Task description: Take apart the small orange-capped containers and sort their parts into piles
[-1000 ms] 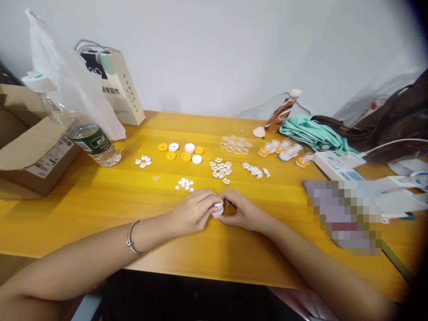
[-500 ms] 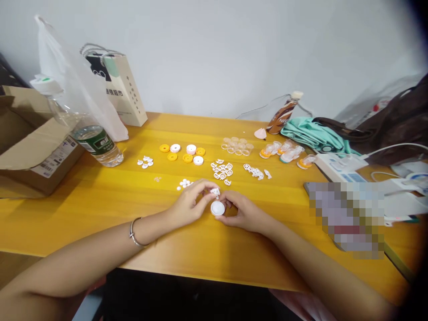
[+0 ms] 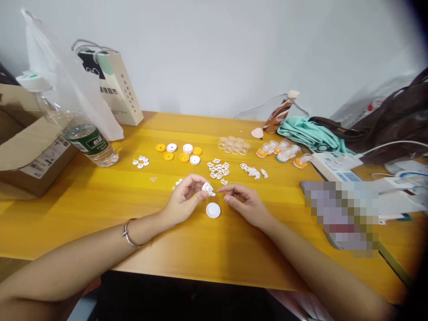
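My left hand point(image 3: 184, 203) pinches a small white openwork plastic piece point(image 3: 207, 189) between thumb and fingers, just above the table. Right of it, my right hand point(image 3: 246, 204) has its index finger stretched toward that piece and its thumb apart, with nothing visible in its grasp. Between and below the hands, a white round plastic cap point(image 3: 213, 210) lies on the table, touched by neither hand. Beyond them sits a cluster of white spoked plastic pieces point(image 3: 218, 169). Small white discs point(image 3: 177, 183) are partly hidden behind my left hand.
Yellow and white rings point(image 3: 184, 158), clear cups point(image 3: 234, 145) and capped orange and teal assemblies point(image 3: 281, 151) stand farther back. A water bottle point(image 3: 92, 145) and cardboard box point(image 3: 36, 156) are at left. A power strip point(image 3: 332, 167) and a pixelated flat object point(image 3: 341, 218) lie at right.
My right hand has let go of the round cap, which now rests on the table, and its fingers have opened. My left hand still holds the white piece, now turned. The view has shifted slightly.
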Tool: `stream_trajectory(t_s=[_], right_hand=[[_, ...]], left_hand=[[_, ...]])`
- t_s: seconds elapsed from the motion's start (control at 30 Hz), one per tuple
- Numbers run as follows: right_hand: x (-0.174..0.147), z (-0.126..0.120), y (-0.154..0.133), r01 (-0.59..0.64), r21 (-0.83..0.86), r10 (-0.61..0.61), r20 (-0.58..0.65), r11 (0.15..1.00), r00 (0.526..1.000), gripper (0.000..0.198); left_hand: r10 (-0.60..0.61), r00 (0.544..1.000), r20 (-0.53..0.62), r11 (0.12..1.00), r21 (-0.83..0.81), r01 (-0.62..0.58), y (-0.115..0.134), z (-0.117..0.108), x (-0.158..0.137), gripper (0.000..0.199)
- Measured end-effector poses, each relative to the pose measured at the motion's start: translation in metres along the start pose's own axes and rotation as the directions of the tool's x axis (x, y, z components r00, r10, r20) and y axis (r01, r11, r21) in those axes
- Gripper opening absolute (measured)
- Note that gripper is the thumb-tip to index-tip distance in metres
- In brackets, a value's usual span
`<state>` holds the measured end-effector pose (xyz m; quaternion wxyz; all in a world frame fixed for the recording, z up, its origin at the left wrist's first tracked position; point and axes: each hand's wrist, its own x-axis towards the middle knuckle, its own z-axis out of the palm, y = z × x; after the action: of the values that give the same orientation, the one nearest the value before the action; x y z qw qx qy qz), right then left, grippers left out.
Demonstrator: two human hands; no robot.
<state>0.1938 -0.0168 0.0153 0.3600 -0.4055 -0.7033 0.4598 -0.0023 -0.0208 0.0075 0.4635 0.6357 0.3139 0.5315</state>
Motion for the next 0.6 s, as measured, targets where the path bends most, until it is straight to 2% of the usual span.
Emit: stream_trajectory(t_s=[0.07,0.17,0.37,0.47,0.6], right_hand=[[-0.001,0.006,-0.005,0.004,0.083,-0.003,-0.014,0.997,1.0,0.028],[-0.005,0.017,-0.013,-0.013,0.2,0.005,0.04,0.98,0.999,0.03],[-0.011,0.028,-0.019,-0.076,0.256,0.063,0.057,0.964,0.996,0.025],[-0.012,0.027,-0.017,-0.032,0.228,0.025,0.034,0.973,0.999,0.024],[-0.011,0.026,-0.014,0.02,0.089,-0.017,-0.037,0.996,0.999,0.025]], left_hand=[[0.037,0.999,0.017,0.999,0.012,-0.037,0.0,0.0,-0.002,0.02],[0.073,0.996,0.058,0.997,0.021,-0.074,-0.001,0.001,-0.004,0.02],[0.077,0.996,0.053,0.997,-0.002,-0.077,0.002,0.004,-0.006,0.02],[0.093,0.995,0.045,0.996,0.002,-0.093,0.003,0.005,-0.006,0.018],[0.084,0.996,0.029,0.994,0.065,-0.085,0.005,0.005,-0.007,0.019]])
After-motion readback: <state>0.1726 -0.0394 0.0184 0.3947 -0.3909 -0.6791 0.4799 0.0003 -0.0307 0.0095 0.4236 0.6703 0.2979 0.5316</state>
